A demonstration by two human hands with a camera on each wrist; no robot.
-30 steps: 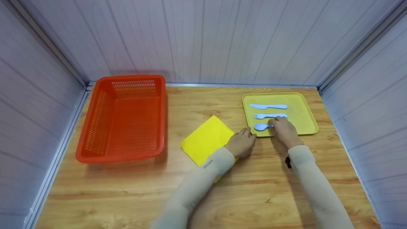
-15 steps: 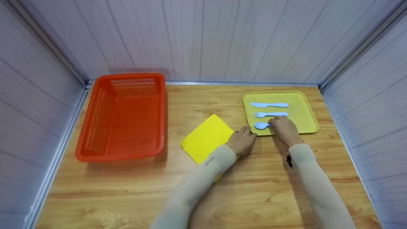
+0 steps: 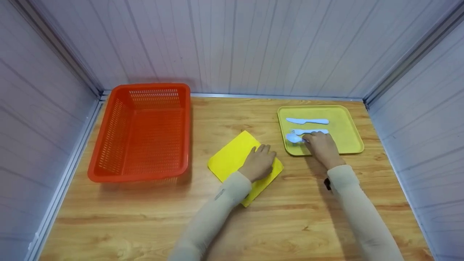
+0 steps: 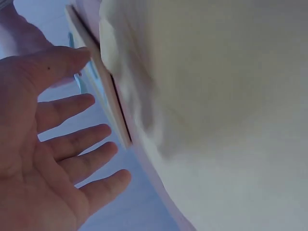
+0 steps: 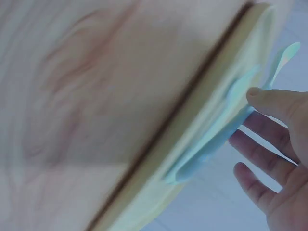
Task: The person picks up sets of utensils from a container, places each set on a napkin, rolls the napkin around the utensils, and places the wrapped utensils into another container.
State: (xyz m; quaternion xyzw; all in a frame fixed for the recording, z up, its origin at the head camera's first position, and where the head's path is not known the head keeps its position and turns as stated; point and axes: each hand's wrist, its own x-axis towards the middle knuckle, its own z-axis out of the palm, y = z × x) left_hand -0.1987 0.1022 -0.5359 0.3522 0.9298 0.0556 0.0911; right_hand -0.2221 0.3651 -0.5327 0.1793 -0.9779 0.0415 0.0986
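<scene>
My right hand (image 3: 322, 148) pinches a pale blue plastic spoon (image 3: 294, 137) by its handle, between thumb and fingers. The spoon is tilted over a yellow tray (image 3: 343, 125), its bowl close to the fork. In the right wrist view the spoon's bowl (image 5: 288, 53) points up past the thumb. A matching fork (image 3: 302, 131) and knife (image 3: 307, 121) lie side by side on the tray. My left hand (image 3: 256, 164) is over a flat yellow sheet (image 3: 232, 154), covering part of it. The left wrist view shows that hand with spread fingers (image 4: 82, 142) and nothing in it.
A red-orange plastic basket (image 3: 152, 137) with slotted walls stands on the left of the wooden table (image 3: 145, 224). Pale panel walls (image 3: 217, 47) enclose the table at the back and both sides.
My right hand has lifted and tilted the spoon, bringing its bowl up toward the fork. My left hand has moved left from the tray's near corner to over the yellow sheet.
</scene>
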